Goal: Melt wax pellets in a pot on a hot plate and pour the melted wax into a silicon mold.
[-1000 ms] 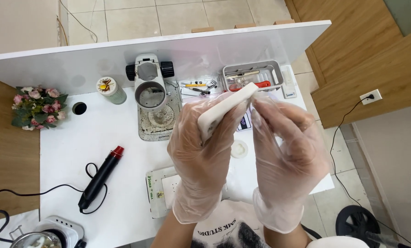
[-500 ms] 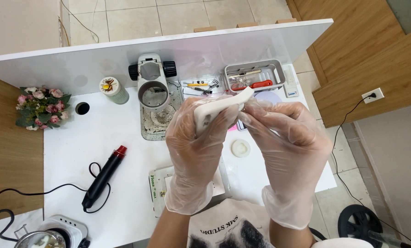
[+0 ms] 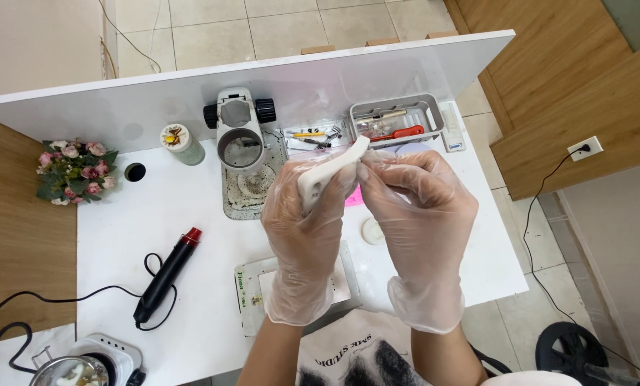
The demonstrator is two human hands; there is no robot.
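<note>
While the gloved left hand (image 3: 307, 214) grips the white phone case (image 3: 328, 174) tilted upward, its top edge stays exposed. The right hand (image 3: 418, 207) pinches that edge with narrow fingertips, above the white table (image 3: 191, 207).

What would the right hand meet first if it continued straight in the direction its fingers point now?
The right hand points its fingers up-left, already touching the white phone-shaped piece that the left hand holds. Past it stands the microscope, though depth is unclear.

Bare white desk (image 3: 156, 214) lies open left of the hands, hemmed by the microscope (image 3: 240, 136), tool tray (image 3: 395, 118) and heat gun (image 3: 166, 275).
</note>
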